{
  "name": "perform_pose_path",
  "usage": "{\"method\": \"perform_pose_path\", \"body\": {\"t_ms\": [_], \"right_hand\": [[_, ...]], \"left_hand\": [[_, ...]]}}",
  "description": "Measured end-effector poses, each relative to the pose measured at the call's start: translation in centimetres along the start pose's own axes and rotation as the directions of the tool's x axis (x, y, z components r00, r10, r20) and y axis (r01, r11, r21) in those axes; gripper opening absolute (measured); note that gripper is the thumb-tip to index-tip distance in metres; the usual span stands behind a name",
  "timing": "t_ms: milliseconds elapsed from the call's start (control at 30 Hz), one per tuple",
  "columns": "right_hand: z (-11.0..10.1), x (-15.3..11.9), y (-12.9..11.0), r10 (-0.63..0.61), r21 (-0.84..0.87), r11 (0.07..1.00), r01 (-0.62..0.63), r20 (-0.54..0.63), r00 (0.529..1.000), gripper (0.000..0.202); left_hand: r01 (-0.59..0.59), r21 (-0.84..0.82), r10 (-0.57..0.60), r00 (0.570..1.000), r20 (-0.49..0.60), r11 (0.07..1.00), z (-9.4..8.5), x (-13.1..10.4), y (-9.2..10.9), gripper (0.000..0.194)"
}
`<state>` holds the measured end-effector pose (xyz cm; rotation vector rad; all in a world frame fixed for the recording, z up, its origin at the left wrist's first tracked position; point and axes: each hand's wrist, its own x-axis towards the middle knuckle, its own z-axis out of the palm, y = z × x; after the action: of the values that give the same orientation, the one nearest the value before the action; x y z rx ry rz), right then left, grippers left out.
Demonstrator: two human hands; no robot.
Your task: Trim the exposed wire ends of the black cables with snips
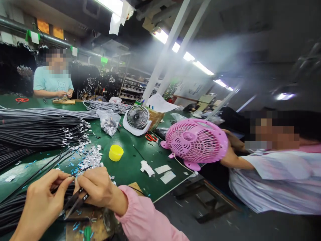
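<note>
Low in the head view, my left hand (46, 194) pinches the end of a thin black cable (47, 174). Close against it on the right, my right hand (96, 187), in a pink sleeve, is closed with its fingertips at the same cable end. A dark tool with pointed metal tips (76, 204) sticks out below my right palm, held in that hand. Beneath both hands lies a worn wooden board (100, 221) with blue scraps and a green-handled item (87, 232). Just beyond the fingers is a pile of crumpled foil scraps (92, 157).
Bundled black cables (37, 132) fill the left side. A yellow cup (116, 153), a bag of small parts (109, 122), a white fan (137, 118), red scissors (151, 137) and a pink fan (197, 142) stand or lie beyond. Two people sit at the left back and right.
</note>
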<state>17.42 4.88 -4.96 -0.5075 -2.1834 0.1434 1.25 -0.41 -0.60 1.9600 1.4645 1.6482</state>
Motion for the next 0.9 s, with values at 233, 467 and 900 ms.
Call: {"method": "perform_pose_path", "body": {"t_ms": [233,467,900], "right_hand": [[-1.1,2.3,-0.3,0.741,0.465,0.628,-0.624,-0.113,0.662,0.035],[-1.2,2.3,-1.6,0.392,0.330,0.864,-0.380,0.032,0.919,0.023],[-0.4,1.1,-0.6,0.704,0.643,0.375,-0.668,0.271,0.657,0.041]], "left_hand": [[-0.015,-0.024,0.014,1.000,-0.013,1.000,-0.6,0.1,-0.3,0.037],[0.048,-0.034,-0.046,0.997,0.059,0.998,-0.5,0.1,-0.3,0.045],[-0.092,-0.005,0.092,0.996,-0.011,0.996,0.5,-0.6,-0.9,0.020]]}}
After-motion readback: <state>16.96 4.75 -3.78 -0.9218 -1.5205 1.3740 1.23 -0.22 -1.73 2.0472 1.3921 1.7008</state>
